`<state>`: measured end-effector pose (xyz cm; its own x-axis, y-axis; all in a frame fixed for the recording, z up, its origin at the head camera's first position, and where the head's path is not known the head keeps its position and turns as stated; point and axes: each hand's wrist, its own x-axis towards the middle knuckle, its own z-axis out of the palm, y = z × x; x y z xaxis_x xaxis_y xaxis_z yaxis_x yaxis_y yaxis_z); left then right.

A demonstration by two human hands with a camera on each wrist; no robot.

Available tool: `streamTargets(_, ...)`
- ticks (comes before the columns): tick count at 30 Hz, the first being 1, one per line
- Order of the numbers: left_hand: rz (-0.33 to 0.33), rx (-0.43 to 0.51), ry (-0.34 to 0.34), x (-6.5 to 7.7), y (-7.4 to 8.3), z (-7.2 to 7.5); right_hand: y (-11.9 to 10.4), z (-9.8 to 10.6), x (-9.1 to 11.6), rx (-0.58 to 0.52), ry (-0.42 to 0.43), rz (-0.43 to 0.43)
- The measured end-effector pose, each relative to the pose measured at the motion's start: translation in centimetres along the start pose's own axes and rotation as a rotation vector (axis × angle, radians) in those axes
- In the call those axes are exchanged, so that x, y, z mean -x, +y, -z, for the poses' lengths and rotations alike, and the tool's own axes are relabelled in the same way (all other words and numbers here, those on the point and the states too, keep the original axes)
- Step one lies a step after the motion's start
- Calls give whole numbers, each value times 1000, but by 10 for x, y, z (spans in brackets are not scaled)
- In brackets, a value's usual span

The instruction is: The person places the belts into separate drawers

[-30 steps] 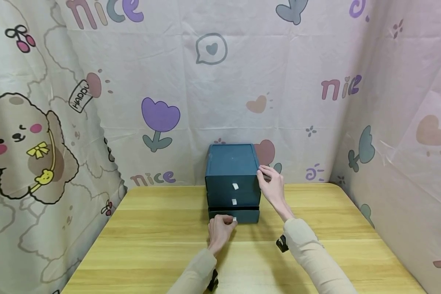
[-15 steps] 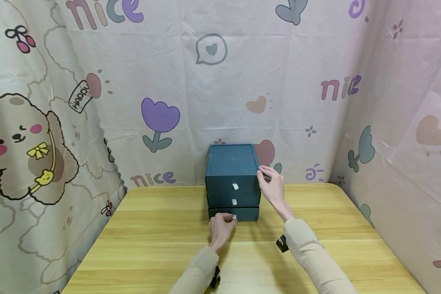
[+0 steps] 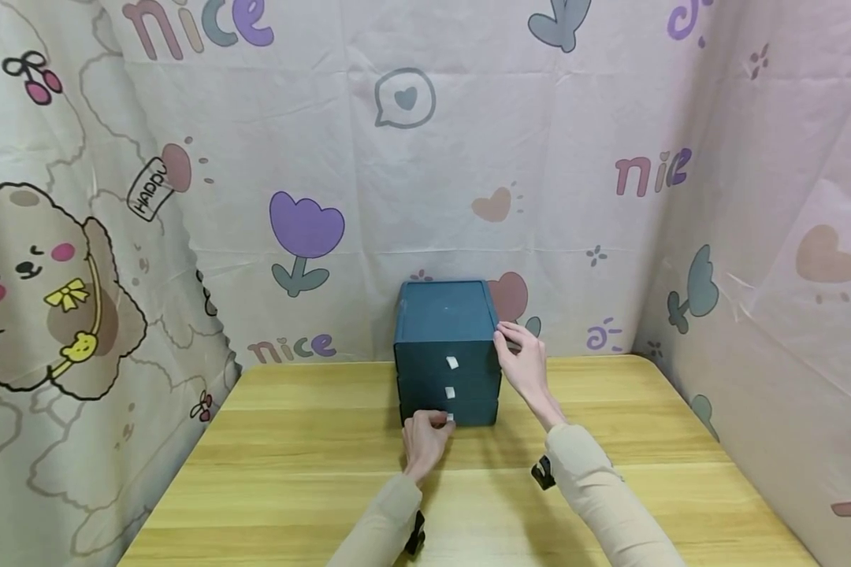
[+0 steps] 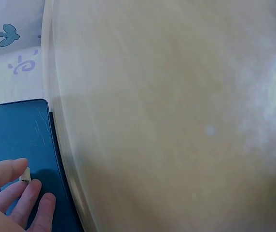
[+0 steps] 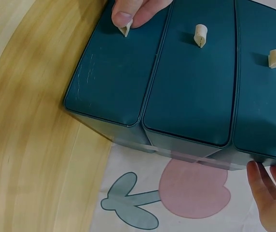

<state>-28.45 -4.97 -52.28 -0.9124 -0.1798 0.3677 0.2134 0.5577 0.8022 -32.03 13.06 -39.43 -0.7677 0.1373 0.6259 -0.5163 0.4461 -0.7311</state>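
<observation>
A dark teal cabinet (image 3: 448,309) of three stacked drawers stands at the back middle of the table. Its bottom drawer (image 5: 114,77) sits flush with the drawers above. My left hand (image 3: 424,442) pinches the small pale pull tab (image 5: 124,30) on that drawer between thumb and finger; the left wrist view shows the tab (image 4: 25,175) at the fingertips. The middle tab (image 3: 450,392) and top tab (image 3: 452,363) hang untouched. At the cabinet's upper right edge, my right hand (image 3: 525,358) rests its fingertips (image 5: 252,166) against the side.
The light wooden table (image 3: 291,472) spreads in front and to both sides. Printed cloth (image 3: 418,197) hangs right behind the cabinet and along the left and right. Each wrist carries a black strap mount (image 3: 543,472).
The bottom drawer has slid back into the cabinet, its gap closing, with my left hand moving along on the tab. My right hand stays at the upper edge. The head view shifts slightly.
</observation>
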Motion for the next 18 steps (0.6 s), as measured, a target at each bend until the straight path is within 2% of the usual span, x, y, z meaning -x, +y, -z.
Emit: streamTargets(18, -3, 0, 4, 1, 1, 2, 1, 0, 0, 11, -1, 3)
